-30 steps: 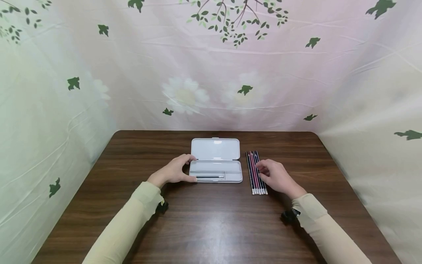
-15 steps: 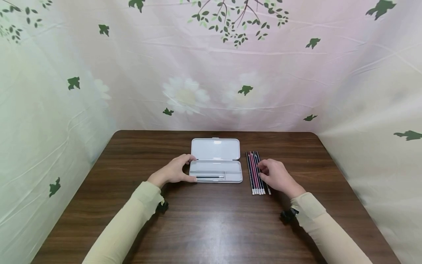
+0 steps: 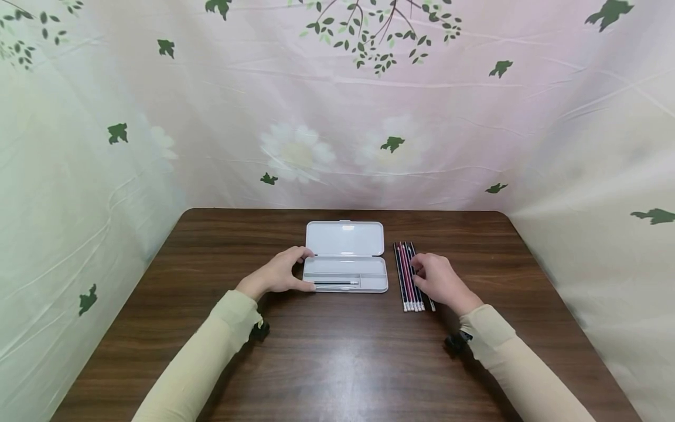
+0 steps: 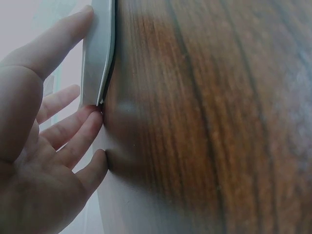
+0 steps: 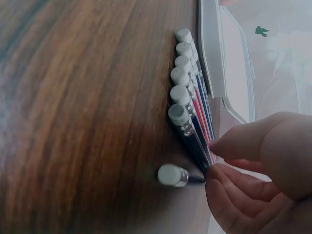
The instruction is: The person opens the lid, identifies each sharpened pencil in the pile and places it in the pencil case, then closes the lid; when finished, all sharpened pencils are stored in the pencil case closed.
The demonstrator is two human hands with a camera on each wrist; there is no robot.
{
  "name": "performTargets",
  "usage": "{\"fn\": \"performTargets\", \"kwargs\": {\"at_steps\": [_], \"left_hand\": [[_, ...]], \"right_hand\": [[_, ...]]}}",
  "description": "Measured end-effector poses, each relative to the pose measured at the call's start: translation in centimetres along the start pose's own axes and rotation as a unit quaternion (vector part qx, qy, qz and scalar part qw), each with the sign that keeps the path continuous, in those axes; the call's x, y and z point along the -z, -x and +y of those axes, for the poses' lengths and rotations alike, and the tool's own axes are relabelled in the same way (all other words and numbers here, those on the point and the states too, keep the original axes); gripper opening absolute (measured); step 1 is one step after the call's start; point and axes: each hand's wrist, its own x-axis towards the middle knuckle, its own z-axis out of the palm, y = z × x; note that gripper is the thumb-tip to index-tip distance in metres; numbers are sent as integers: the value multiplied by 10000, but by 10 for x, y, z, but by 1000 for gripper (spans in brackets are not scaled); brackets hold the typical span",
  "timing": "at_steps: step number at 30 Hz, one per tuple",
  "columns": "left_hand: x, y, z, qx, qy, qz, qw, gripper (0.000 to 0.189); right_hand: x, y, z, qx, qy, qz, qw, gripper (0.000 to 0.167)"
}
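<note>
A white pencil case [image 3: 345, 266] lies with its lid [image 3: 345, 238] folded back; a dark pencil [image 3: 337, 282] is in its front compartment. My left hand [image 3: 279, 271] holds the case's left end, thumb at the front and forefinger at the back. To the right of the case, several pencils [image 3: 405, 275], black and red, lie side by side, white erasers [image 5: 179, 95] toward me. My right hand [image 3: 439, 278] is over the row's right side, thumb and forefinger pinching at a dark pencil. One pencil [image 5: 173, 175] stands apart at the eraser end, its shaft partly hidden by the fingers.
The brown wooden table [image 3: 337, 357] has its far edge just behind the case. Patterned cloth [image 3: 337, 117] hangs behind and at both sides. A small black device [image 3: 456, 344] sits at the right wrist, another [image 3: 259, 331] at the left.
The rightmost pencil's eraser end has swung right, away from the row. My right hand has shifted slightly, ending a little further left. The left hand and the case stay put.
</note>
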Motion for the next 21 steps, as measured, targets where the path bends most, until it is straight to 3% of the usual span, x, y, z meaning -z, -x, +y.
{"fn": "performTargets", "kwargs": {"at_steps": [21], "left_hand": [[1, 0, 1, 56, -14, -10, 10000, 79]], "right_hand": [[3, -6, -11, -794, 495, -223, 9954, 26]]}}
